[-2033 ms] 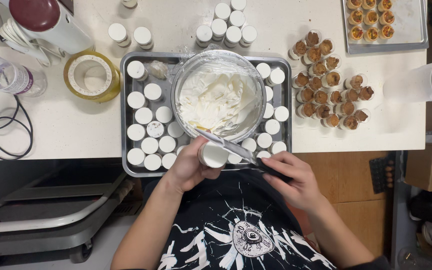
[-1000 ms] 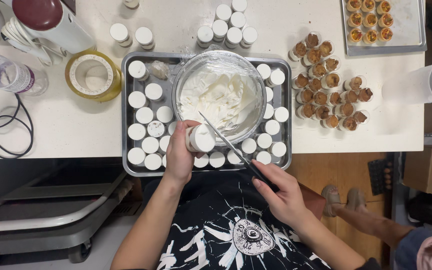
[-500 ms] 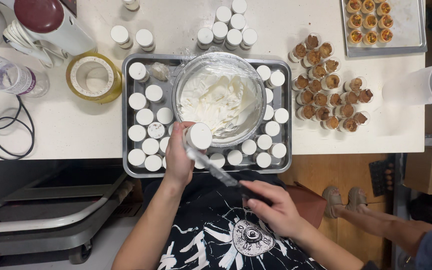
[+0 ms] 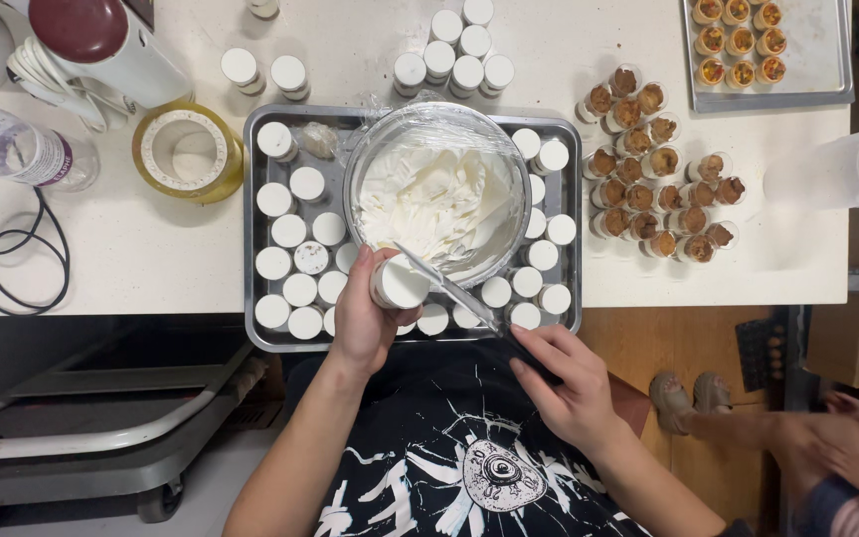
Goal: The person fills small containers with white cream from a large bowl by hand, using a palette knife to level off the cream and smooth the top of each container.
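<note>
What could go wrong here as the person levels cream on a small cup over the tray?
1. The left hand holds the small white cream-filled cup above the metal tray; a loose grip could drop it onto other cups.
2. The long metal spatula in the right hand might flick cream off.

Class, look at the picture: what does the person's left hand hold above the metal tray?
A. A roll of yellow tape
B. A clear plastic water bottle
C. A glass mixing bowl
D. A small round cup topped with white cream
D: the left hand grips a small round cream-topped cup, while the right hand draws a long metal spatula across its top.
</note>
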